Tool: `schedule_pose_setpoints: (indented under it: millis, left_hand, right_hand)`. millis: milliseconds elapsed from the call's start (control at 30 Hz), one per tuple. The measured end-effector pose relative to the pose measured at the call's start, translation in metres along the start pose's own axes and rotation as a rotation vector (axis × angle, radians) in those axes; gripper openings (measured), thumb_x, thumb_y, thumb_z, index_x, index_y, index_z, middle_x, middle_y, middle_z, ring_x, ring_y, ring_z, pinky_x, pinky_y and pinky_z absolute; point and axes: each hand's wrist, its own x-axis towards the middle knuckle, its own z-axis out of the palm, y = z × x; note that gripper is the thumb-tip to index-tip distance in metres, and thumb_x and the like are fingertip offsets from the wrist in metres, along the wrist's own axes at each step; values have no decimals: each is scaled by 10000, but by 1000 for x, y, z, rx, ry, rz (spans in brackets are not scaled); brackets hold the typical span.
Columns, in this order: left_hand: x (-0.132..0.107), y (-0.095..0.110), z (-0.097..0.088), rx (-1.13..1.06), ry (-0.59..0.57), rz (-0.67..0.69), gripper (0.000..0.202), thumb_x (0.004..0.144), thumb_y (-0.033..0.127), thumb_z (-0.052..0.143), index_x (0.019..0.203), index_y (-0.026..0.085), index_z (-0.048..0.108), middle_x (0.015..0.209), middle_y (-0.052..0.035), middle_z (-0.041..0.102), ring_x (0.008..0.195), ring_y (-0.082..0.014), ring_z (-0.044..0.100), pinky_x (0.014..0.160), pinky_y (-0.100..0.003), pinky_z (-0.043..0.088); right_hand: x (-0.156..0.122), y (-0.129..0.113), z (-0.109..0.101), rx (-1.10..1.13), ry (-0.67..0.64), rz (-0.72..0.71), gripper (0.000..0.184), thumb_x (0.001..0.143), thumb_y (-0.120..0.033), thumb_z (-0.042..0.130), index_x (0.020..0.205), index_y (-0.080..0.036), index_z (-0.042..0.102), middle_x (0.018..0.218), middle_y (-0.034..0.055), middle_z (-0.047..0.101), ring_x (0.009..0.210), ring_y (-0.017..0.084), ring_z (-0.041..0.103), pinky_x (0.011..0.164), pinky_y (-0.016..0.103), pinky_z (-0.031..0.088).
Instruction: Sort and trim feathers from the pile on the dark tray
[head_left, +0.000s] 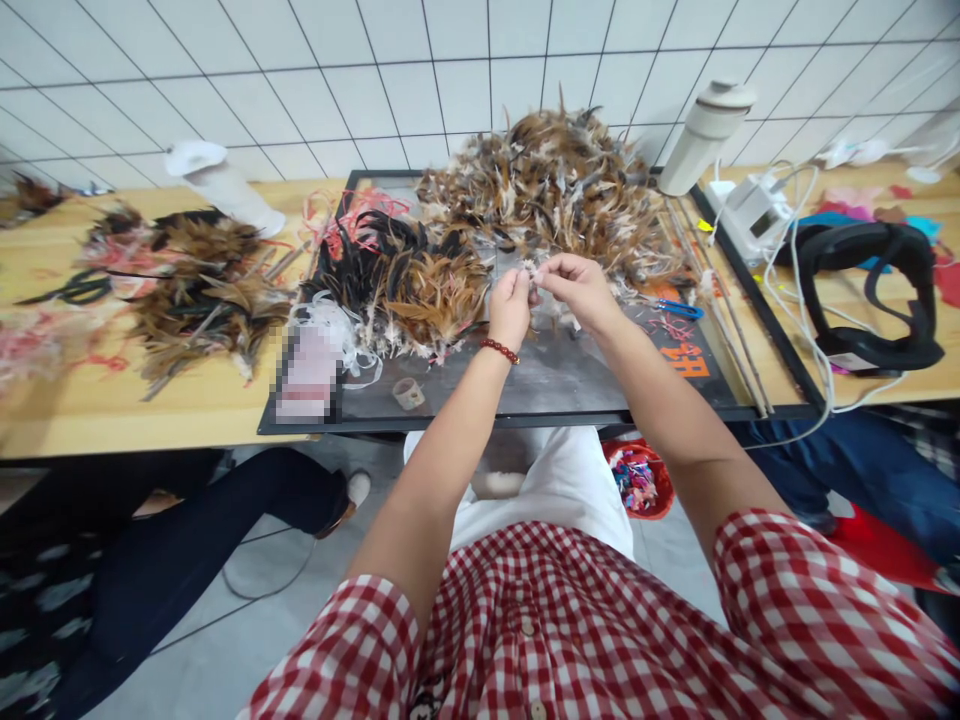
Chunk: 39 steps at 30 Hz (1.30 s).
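Observation:
My left hand (511, 308) and my right hand (583, 288) meet over the dark board (465, 395), fingers pinched together. Between the fingertips shows a small whitish, fluffy feather (531, 268), mostly covered by the fingers. Just behind my hands rises a big heap of loose brown feathers (555, 190). To the left of my left hand lies a neater bunch of brown feathers (431, 300), with black feathers (360, 250) beside it. A blue snap-blade cutter (680, 309) rests to the right of my right hand.
A small tape roll (408, 393) and white ribbon (330, 325) lie front left. Thin sticks (724, 310) run along the right. Farther right are a pale bottle (705, 140), a white power strip (757, 215) and a black headset strap (862, 300). People sit on both sides.

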Motion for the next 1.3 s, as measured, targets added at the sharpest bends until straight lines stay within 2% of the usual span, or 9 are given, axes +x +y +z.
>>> schedule_pose_setpoints:
  millis: [167, 333, 533, 633, 833, 1033, 1133, 1200, 1300]
  left_hand:
    - [-5, 4, 2, -5, -72, -4, 427, 955, 502, 719, 692, 204, 564, 561, 56, 463, 545, -87, 485, 583, -217, 405]
    - [-10, 14, 5, -113, -95, -136, 373, 976, 500, 694, 772, 202, 599, 580, 64, 468, 542, -76, 505, 596, -208, 425]
    - [-18, 30, 7, -250, -162, -330, 331, 990, 436, 698, 800, 192, 579, 556, 94, 407, 483, -46, 461, 580, -186, 446]
    - [-21, 34, 8, -274, -231, -404, 298, 982, 375, 716, 805, 177, 581, 585, 84, 467, 496, -45, 490, 613, -198, 492]
    - [-21, 29, 10, -294, -289, -380, 252, 961, 333, 732, 800, 161, 640, 683, 2, 631, 670, -133, 683, 722, -287, 590]
    - [-19, 27, 6, -234, -359, -370, 244, 966, 226, 722, 766, 160, 599, 578, 57, 521, 570, -77, 605, 682, -210, 543]
    - [-20, 31, 5, -257, -363, -380, 221, 967, 153, 685, 762, 154, 602, 636, 28, 599, 603, -80, 630, 709, -213, 556]
    - [-21, 32, 5, -284, -357, -399, 241, 978, 186, 677, 755, 160, 589, 671, 18, 612, 627, -94, 648, 732, -242, 576]
    - [-20, 32, 4, -255, -318, -397, 284, 987, 278, 693, 750, 177, 574, 593, 64, 474, 536, -83, 557, 678, -255, 564]
  right_hand:
    - [2, 6, -4, -22, 27, -26, 331, 824, -416, 865, 771, -197, 623, 638, -34, 561, 615, 107, 507, 589, 254, 447]
    - [8, 17, -13, 56, 97, 7, 439, 781, -589, 881, 851, -205, 680, 612, -65, 493, 544, 75, 397, 500, 228, 343]
    - [1, 6, -10, 208, -112, 119, 713, 550, -720, 960, 990, -192, 769, 638, -52, 614, 547, 98, 556, 503, 243, 477]
    - [-3, 2, -7, 221, -114, 156, 688, 502, -722, 976, 867, -183, 751, 573, -49, 596, 511, 131, 608, 440, 251, 483]
    - [0, 1, -13, 146, -3, 170, 559, 578, -644, 983, 736, -182, 713, 471, -66, 525, 386, 78, 443, 338, 221, 351]
    - [1, 1, -11, 144, 19, 200, 492, 585, -574, 989, 699, -182, 715, 491, -30, 587, 449, 130, 578, 368, 227, 409]
    - [1, 3, -11, 156, 11, 191, 497, 559, -567, 996, 706, -176, 727, 494, -32, 586, 428, 108, 524, 363, 229, 399]
    - [1, 5, -12, 163, 3, 192, 505, 572, -584, 986, 728, -177, 733, 512, -24, 599, 437, 111, 517, 360, 231, 373]
    - [2, 8, -11, 153, 1, 188, 508, 589, -598, 973, 747, -177, 737, 542, -20, 610, 493, 128, 553, 423, 245, 405]
